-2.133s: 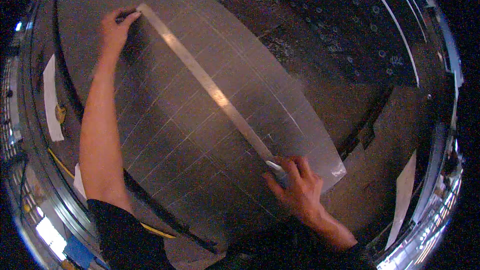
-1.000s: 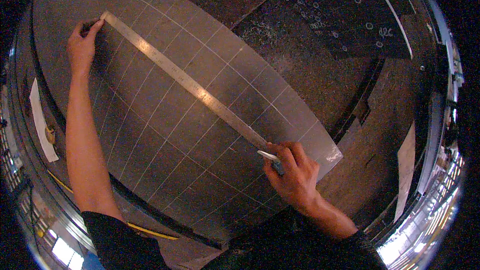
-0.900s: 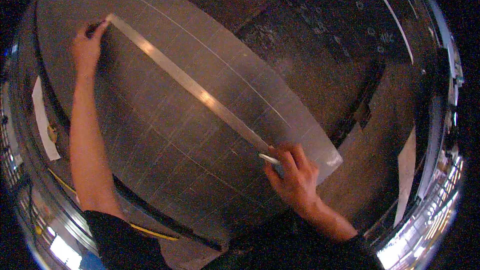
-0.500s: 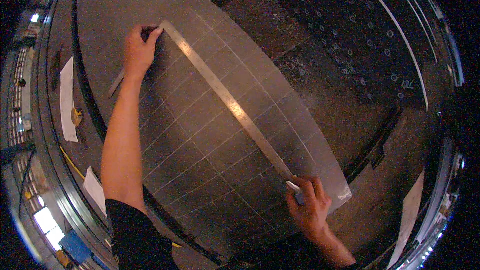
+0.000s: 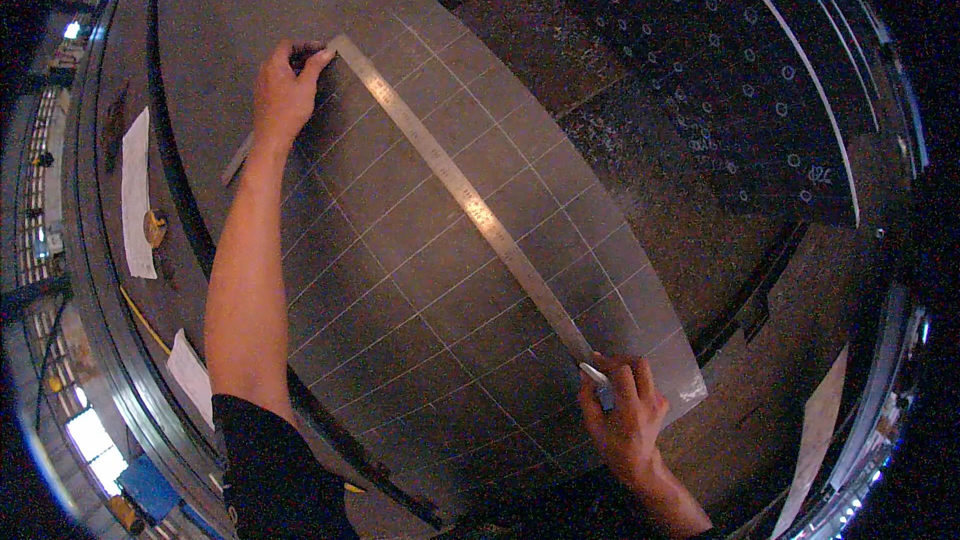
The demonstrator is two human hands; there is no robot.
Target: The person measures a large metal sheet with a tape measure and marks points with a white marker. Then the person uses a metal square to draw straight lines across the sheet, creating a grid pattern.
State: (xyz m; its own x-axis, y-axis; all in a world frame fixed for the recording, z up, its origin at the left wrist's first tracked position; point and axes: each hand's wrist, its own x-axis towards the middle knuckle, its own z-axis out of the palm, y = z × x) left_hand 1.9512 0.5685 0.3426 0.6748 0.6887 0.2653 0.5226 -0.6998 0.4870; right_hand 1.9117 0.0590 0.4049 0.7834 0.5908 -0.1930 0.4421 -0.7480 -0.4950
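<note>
While the left hand (image 5: 283,90) presses the long steel ruler (image 5: 470,205) flat across the grey gridded metal sheet (image 5: 400,290), the right hand (image 5: 625,420), grip clenched on a white marker (image 5: 597,377), marks at the ruler's near end.

A long steel ruler (image 5: 465,202) lies flat on a grey metal sheet (image 5: 420,320), running diagonally from the sheet's upper left toward its lower right edge. Its face is bright and finely graduated. The sheet (large, dull, with a rounded outline in this bent view) carries a grid of thin pale scribed lines across its surface.
</note>
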